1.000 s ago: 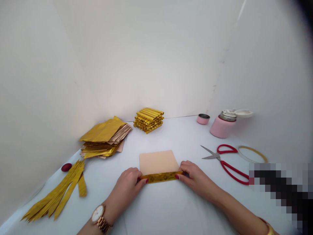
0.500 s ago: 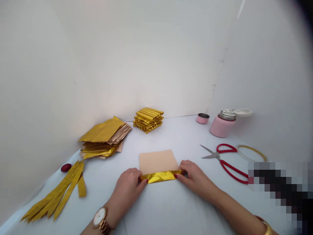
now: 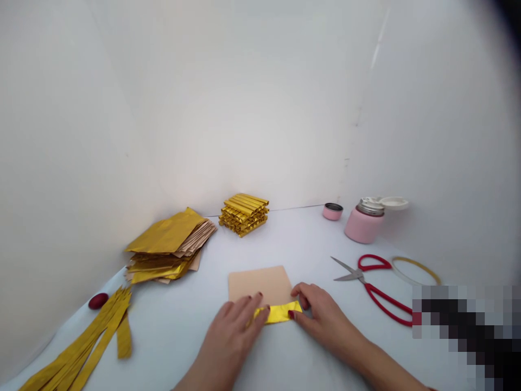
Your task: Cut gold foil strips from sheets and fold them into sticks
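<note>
A tan paper sheet [image 3: 260, 283] lies on the white table, its near edge folded over into a shiny gold band [image 3: 280, 313]. My left hand [image 3: 236, 336] lies over the left part of this band, fingers stretched out and a little apart. At the band's right end, my right hand [image 3: 319, 312] has its thumb on the gold strip and its index finger curled beside the sheet's edge; the paper is between them.
Stacked gold and tan sheets [image 3: 166, 233], gold strips [image 3: 93, 339] and a dark red oval object [image 3: 98, 301] are at left. Gold rolls [image 3: 244, 213] stand behind. Open scissors [image 3: 360, 275], a bangle [image 3: 419, 266], a pink bottle [image 3: 363, 225] and its cap [image 3: 332, 212] are at right.
My left hand has moved from the band's left corner inward over it, its fingers now spread. My right hand stays at the right end. The whole view has shifted, with things lower in it.
</note>
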Demonstrator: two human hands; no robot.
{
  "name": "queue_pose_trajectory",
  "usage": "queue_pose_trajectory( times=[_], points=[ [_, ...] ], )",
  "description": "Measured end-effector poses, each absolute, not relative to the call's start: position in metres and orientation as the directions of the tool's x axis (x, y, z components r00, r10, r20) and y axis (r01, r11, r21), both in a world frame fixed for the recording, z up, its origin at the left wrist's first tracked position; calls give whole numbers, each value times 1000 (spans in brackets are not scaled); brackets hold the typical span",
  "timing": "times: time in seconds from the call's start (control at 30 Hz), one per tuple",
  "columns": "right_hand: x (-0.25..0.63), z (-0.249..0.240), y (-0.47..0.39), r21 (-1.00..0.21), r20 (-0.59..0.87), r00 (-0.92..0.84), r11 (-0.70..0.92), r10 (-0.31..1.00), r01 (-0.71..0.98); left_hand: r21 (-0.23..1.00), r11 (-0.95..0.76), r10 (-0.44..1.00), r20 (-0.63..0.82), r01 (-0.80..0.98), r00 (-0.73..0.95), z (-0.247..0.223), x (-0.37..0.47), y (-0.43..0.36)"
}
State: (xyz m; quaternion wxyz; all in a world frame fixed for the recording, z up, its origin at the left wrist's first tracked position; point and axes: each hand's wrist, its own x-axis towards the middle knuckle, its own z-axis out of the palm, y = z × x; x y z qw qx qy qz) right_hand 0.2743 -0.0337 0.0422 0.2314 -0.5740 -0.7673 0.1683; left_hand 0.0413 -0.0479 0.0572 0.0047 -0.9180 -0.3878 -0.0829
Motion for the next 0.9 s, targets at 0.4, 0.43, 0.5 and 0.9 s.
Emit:
queue_pose_trajectory(
  times=[0.4, 0.43, 0.5, 0.9],
  points=[
    [247, 38, -61, -233, 181, -706, 727, 685, 646, 93, -785, 616, 212, 612, 759, 42, 53, -58],
    [244, 35, -63, -243, 137, -741, 747, 658, 618, 97, -793, 606, 220, 601, 765, 39, 51, -58],
    [239, 31, -64, -269, 105, -754, 749, 648, 606, 106, -804, 594, 217, 586, 775, 33, 45, -57],
    [283, 53, -61, -384, -89, -605, 533, 791, 754, 96, -799, 600, 86, 593, 795, 28, 21, -61]
  ],
)
